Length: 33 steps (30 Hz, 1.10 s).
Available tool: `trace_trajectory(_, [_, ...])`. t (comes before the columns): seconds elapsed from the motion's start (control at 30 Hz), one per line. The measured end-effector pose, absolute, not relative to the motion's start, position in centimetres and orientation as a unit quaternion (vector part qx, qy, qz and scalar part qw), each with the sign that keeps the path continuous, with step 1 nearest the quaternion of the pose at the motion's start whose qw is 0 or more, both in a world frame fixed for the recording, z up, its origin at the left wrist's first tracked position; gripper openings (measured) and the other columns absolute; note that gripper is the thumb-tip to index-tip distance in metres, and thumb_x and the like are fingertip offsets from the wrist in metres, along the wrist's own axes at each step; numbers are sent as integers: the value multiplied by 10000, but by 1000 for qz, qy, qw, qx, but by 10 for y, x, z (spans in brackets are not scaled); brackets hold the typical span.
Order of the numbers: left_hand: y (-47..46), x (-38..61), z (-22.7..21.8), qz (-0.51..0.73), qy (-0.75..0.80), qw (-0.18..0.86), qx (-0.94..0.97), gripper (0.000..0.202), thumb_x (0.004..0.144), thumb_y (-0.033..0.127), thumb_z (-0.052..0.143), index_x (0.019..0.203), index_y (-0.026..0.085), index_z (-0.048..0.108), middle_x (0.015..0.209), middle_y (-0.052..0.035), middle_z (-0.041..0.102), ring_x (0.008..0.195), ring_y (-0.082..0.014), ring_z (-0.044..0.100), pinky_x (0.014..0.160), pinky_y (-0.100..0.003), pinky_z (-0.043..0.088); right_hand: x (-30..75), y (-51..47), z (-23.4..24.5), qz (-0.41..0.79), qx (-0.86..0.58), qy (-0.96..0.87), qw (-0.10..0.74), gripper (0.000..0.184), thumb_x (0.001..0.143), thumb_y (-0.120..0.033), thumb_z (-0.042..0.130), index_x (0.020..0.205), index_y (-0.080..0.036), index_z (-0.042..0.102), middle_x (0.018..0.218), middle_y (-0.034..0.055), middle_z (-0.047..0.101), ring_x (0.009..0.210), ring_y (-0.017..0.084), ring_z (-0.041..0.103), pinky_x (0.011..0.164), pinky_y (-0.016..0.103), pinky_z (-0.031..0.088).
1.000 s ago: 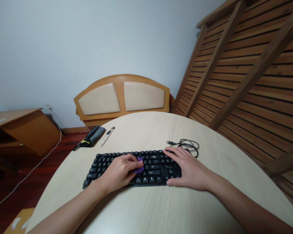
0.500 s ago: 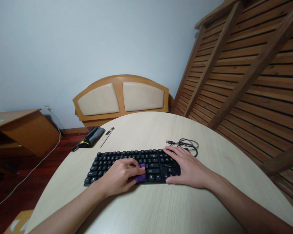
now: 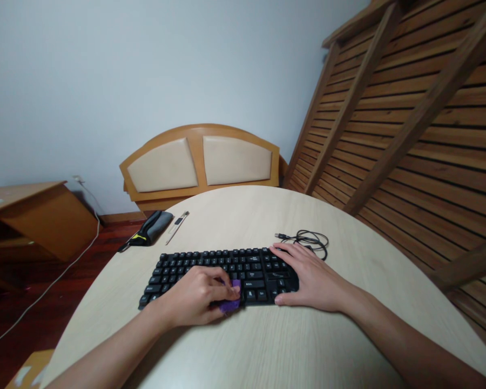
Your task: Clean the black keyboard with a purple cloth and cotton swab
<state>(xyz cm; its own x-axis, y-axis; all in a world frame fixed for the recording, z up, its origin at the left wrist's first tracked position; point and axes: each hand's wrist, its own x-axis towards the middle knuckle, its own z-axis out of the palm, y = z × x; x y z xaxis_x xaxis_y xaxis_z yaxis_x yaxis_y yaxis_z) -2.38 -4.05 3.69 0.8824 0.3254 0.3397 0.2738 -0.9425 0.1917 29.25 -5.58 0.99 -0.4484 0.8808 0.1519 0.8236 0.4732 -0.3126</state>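
Observation:
A black keyboard (image 3: 254, 274) lies across the pale round table in the head view. My left hand (image 3: 200, 296) is closed on a small purple cloth (image 3: 230, 306) and presses it against the keys near the front edge of the keyboard, right of its middle. Part of the cloth is hidden under the fingers. At the keyboard's right end, my right hand (image 3: 314, 278) spans it from back to front, thumb on the near edge and fingers by the far edge, gripping it. The number keys beneath that palm are partly covered.
Behind my right hand lies a coiled black cable (image 3: 308, 237) with a USB plug. A folded grey and black cloth item (image 3: 154, 227) with yellow trim and a slim cutter-like tool (image 3: 177, 227) rest at the back left. A wooden headboard (image 3: 200, 162) stands beyond the table (image 3: 275, 346).
My left hand has slid the purple cloth slightly toward me, down to the keyboard's front edge. The right hand and the keyboard stay in place.

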Motion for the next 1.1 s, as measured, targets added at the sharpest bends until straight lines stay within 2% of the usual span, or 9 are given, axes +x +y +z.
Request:
trace_trajectory(0.17, [-42,-22,37,188,119,54,973,223,978,245,529,1057,193,732,861,-39,770,831,-191,718,688,-311,603,292,-55,9,96,-504,-846,142,1087,654,-748,748,1523,-170,441,1551,156,444,1405,374,410,1207,566,264])
trace_trajectory(0.27, [-43,-22,35,210,100,71,970,179,967,218,554,1034,191,718,821,-17,771,819,-176,722,674,-283,602,292,-54,7,95,-502,-847,148,1085,652,-740,755,1523,-175,441,1546,158,450,1405,378,407,1201,564,277])
trace_trajectory(0.4, [-41,-22,28,289,108,37,950,233,966,198,556,1163,161,673,983,-54,782,895,-191,731,720,-302,626,293,-54,6,93,-493,-851,158,1065,661,-726,757,1523,-184,444,1542,164,453,1401,391,408,1198,593,264])
trace_trajectory(0.53, [-31,-25,15,355,237,-35,904,308,963,148,539,1252,150,647,1081,-99,760,945,-214,732,773,-354,639,291,-56,7,88,-489,-855,146,1052,695,-711,739,1534,-158,426,1550,175,435,1409,384,393,1201,579,261])
trace_trajectory(0.7, [-21,-24,4,315,332,-14,889,337,918,110,514,1188,193,699,1067,-83,752,912,-226,740,762,-396,648,284,-61,10,85,-487,-857,147,1025,706,-678,750,1528,-153,434,1539,172,440,1397,372,392,1184,547,304])
trace_trajectory(0.83, [-22,-23,6,269,325,11,907,350,890,95,552,1195,179,702,1098,-98,744,950,-243,729,805,-425,642,282,-62,10,82,-488,-855,157,1014,695,-660,764,1518,-159,449,1524,168,456,1376,372,410,1176,549,314])
trace_trajectory(1.1, [-26,-21,12,244,297,45,922,327,926,103,552,1211,177,692,1107,-97,743,985,-244,717,836,-426,632,282,-62,10,77,-490,-853,161,1015,691,-659,757,1519,-162,446,1518,163,465,1376,381,406,1172,554,318])
